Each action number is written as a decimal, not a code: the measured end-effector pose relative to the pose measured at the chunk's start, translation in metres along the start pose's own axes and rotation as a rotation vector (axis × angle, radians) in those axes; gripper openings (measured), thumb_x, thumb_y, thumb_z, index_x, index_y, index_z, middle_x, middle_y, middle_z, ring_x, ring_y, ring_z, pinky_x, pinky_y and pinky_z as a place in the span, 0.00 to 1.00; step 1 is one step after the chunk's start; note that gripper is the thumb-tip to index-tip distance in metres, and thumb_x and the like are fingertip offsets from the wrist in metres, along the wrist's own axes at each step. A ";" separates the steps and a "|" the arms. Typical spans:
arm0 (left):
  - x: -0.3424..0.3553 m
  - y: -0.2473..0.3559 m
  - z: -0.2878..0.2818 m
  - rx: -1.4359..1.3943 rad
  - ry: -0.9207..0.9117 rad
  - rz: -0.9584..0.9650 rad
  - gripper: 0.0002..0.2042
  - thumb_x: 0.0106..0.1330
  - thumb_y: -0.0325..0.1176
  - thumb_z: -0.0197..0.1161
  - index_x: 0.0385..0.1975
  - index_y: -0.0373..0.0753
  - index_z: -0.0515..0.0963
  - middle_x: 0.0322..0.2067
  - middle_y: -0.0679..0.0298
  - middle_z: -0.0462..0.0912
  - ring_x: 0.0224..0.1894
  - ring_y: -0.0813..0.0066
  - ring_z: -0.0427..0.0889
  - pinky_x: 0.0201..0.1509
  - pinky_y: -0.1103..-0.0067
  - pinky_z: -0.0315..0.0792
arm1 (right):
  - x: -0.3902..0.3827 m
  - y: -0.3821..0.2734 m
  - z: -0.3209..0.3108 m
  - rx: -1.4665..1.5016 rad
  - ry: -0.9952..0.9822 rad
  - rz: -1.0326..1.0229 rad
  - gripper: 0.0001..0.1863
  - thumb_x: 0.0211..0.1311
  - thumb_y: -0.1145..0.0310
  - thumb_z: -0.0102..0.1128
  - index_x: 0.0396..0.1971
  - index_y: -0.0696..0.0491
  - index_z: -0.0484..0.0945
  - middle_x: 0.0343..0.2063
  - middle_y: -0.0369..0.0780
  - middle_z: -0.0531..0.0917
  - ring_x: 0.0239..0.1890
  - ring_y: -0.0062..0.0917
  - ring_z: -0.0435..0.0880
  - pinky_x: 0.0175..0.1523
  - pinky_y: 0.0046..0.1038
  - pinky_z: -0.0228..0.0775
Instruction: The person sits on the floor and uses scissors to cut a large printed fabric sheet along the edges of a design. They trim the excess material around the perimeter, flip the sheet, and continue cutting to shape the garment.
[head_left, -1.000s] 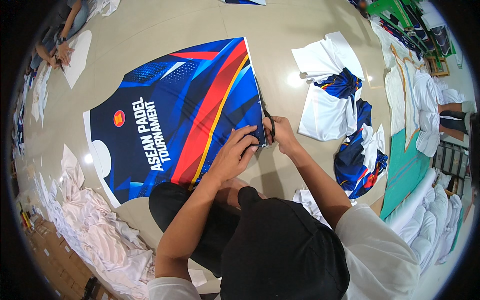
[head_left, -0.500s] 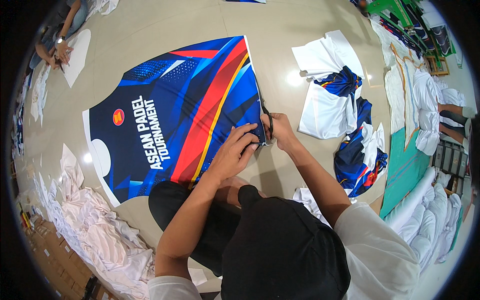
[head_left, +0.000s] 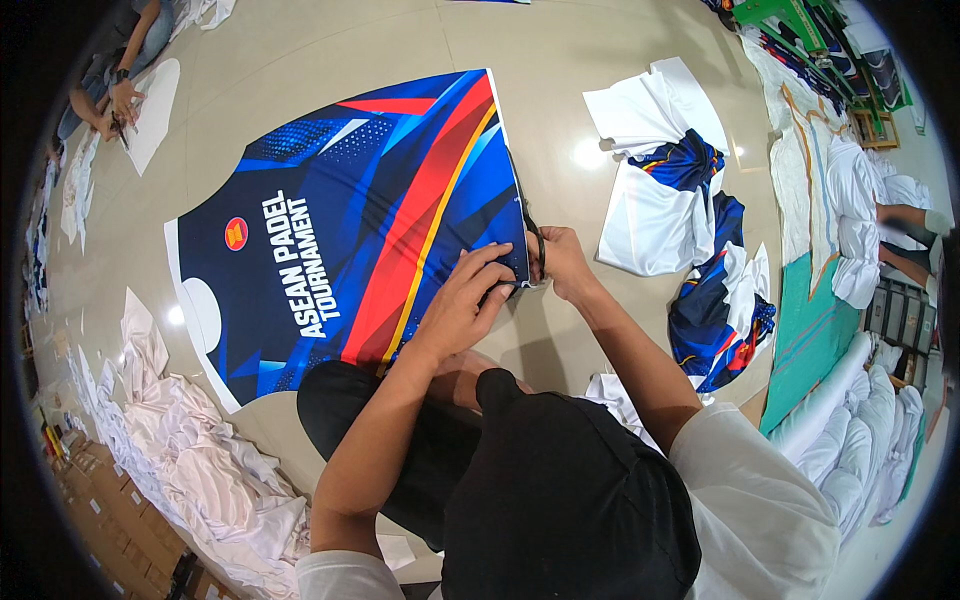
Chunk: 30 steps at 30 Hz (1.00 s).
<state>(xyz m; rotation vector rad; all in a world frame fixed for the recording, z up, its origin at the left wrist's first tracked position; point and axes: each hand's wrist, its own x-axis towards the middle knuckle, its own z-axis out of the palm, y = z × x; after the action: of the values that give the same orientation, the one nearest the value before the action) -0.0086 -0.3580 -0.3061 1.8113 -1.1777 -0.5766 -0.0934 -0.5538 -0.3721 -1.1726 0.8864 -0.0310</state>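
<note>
A blue, navy and red printed jersey panel with a yellow stripe and white lettering lies flat on the floor in front of me. My left hand rests on its lower right corner, fingers stretched out over the cloth. At the panel's right edge, my right hand is closed round the dark handles of a pair of scissors. The scissor blades run along that edge, pointing away from me, and are mostly hard to make out against the dark cloth.
White and blue cut pieces lie to the right, beside a crumpled printed piece. Pale cloth is heaped at left, near cardboard boxes. At far left, another person's hands work over a white piece. Fabric rolls line the right.
Both my hands stay in almost the same place. The fingers of my left hand and the scissors have shifted only slightly at the panel's corner.
</note>
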 end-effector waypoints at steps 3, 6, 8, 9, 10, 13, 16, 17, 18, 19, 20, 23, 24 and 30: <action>-0.001 0.001 -0.003 -0.009 -0.001 -0.009 0.06 0.73 0.29 0.61 0.46 0.38 0.80 0.66 0.56 0.76 0.71 0.52 0.72 0.79 0.47 0.58 | 0.000 0.000 0.002 0.020 -0.003 0.009 0.19 0.61 0.59 0.72 0.20 0.57 0.78 0.15 0.37 0.77 0.13 0.21 0.75 0.18 0.25 0.62; -0.002 0.002 -0.006 -0.009 -0.004 -0.001 0.06 0.74 0.29 0.61 0.46 0.38 0.80 0.66 0.56 0.76 0.71 0.52 0.72 0.79 0.48 0.58 | 0.004 -0.008 0.003 0.005 0.003 0.009 0.21 0.60 0.56 0.72 0.21 0.58 0.79 0.16 0.37 0.78 0.14 0.21 0.76 0.19 0.25 0.63; -0.003 0.003 -0.008 -0.009 -0.002 0.007 0.06 0.74 0.29 0.62 0.46 0.38 0.79 0.66 0.57 0.76 0.71 0.52 0.72 0.79 0.49 0.58 | 0.009 -0.014 0.007 -0.036 0.018 0.016 0.21 0.60 0.54 0.71 0.21 0.58 0.79 0.17 0.38 0.79 0.14 0.22 0.76 0.19 0.25 0.63; -0.003 0.003 -0.008 -0.012 0.001 0.009 0.06 0.74 0.29 0.62 0.46 0.38 0.79 0.66 0.57 0.76 0.71 0.52 0.72 0.79 0.49 0.58 | 0.012 -0.015 0.008 -0.025 0.020 0.017 0.21 0.60 0.54 0.71 0.22 0.58 0.79 0.17 0.37 0.79 0.14 0.21 0.76 0.19 0.25 0.63; -0.003 0.003 -0.008 -0.015 0.003 0.011 0.06 0.74 0.29 0.62 0.46 0.38 0.79 0.66 0.57 0.76 0.71 0.52 0.72 0.80 0.50 0.58 | 0.014 -0.017 0.008 -0.014 0.023 0.017 0.21 0.60 0.54 0.71 0.22 0.58 0.80 0.17 0.37 0.79 0.14 0.21 0.76 0.20 0.25 0.64; -0.004 0.005 -0.010 -0.020 -0.003 0.006 0.06 0.74 0.29 0.62 0.46 0.38 0.79 0.66 0.57 0.76 0.71 0.52 0.72 0.80 0.50 0.57 | 0.017 -0.019 0.012 -0.004 0.027 0.022 0.21 0.60 0.54 0.71 0.23 0.58 0.80 0.17 0.37 0.79 0.14 0.21 0.76 0.20 0.24 0.64; -0.004 0.005 -0.010 -0.022 -0.001 0.012 0.06 0.73 0.28 0.62 0.46 0.38 0.79 0.66 0.57 0.76 0.71 0.52 0.72 0.80 0.50 0.57 | 0.020 -0.018 0.011 -0.011 0.032 0.026 0.21 0.59 0.53 0.72 0.23 0.58 0.80 0.17 0.36 0.79 0.15 0.20 0.76 0.20 0.24 0.63; -0.005 0.005 -0.010 -0.022 0.001 0.013 0.06 0.73 0.28 0.62 0.46 0.37 0.79 0.66 0.57 0.76 0.71 0.52 0.72 0.80 0.50 0.57 | 0.020 -0.018 0.011 -0.014 0.033 0.027 0.21 0.59 0.53 0.72 0.23 0.58 0.80 0.17 0.36 0.79 0.15 0.20 0.76 0.20 0.24 0.63; -0.005 0.004 -0.010 -0.022 0.002 0.014 0.06 0.73 0.28 0.62 0.46 0.37 0.79 0.66 0.57 0.76 0.71 0.52 0.72 0.80 0.50 0.57 | 0.019 -0.018 0.011 -0.015 0.033 0.028 0.21 0.59 0.54 0.72 0.23 0.57 0.80 0.17 0.36 0.79 0.15 0.20 0.76 0.20 0.25 0.63; -0.005 0.004 -0.010 -0.022 0.003 0.014 0.06 0.73 0.28 0.62 0.46 0.37 0.79 0.66 0.57 0.76 0.72 0.52 0.72 0.80 0.50 0.57 | 0.019 -0.018 0.011 -0.016 0.033 0.028 0.20 0.60 0.55 0.72 0.22 0.57 0.80 0.17 0.36 0.79 0.15 0.20 0.76 0.20 0.25 0.63; -0.005 0.004 -0.010 -0.031 0.005 0.013 0.06 0.73 0.28 0.62 0.46 0.37 0.79 0.66 0.57 0.76 0.72 0.52 0.72 0.80 0.50 0.57 | 0.018 -0.018 0.011 -0.017 0.033 0.030 0.20 0.60 0.55 0.72 0.22 0.57 0.80 0.16 0.36 0.79 0.15 0.20 0.76 0.20 0.25 0.63; -0.005 0.003 -0.011 -0.052 0.009 0.008 0.06 0.74 0.28 0.61 0.46 0.37 0.79 0.66 0.56 0.76 0.72 0.53 0.71 0.80 0.50 0.56 | 0.018 -0.014 0.012 0.007 0.038 0.021 0.19 0.61 0.58 0.72 0.20 0.57 0.79 0.16 0.36 0.78 0.14 0.20 0.75 0.20 0.25 0.63; -0.005 0.004 -0.011 -0.057 0.007 0.004 0.06 0.74 0.28 0.61 0.46 0.37 0.79 0.66 0.56 0.76 0.72 0.53 0.71 0.80 0.50 0.56 | 0.019 -0.012 0.011 0.002 0.042 0.017 0.19 0.62 0.59 0.71 0.20 0.57 0.79 0.16 0.37 0.78 0.14 0.21 0.75 0.20 0.25 0.63; -0.005 0.004 -0.013 -0.046 0.004 0.001 0.06 0.74 0.29 0.60 0.46 0.37 0.79 0.66 0.56 0.76 0.72 0.53 0.71 0.80 0.50 0.56 | 0.021 -0.008 0.009 -0.019 0.048 0.014 0.17 0.61 0.61 0.70 0.19 0.57 0.79 0.16 0.37 0.79 0.14 0.22 0.76 0.20 0.26 0.64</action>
<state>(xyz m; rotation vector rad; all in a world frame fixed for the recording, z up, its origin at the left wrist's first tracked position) -0.0034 -0.3492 -0.2963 1.7723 -1.1539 -0.5939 -0.0704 -0.5594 -0.3774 -1.1872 0.9390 -0.0395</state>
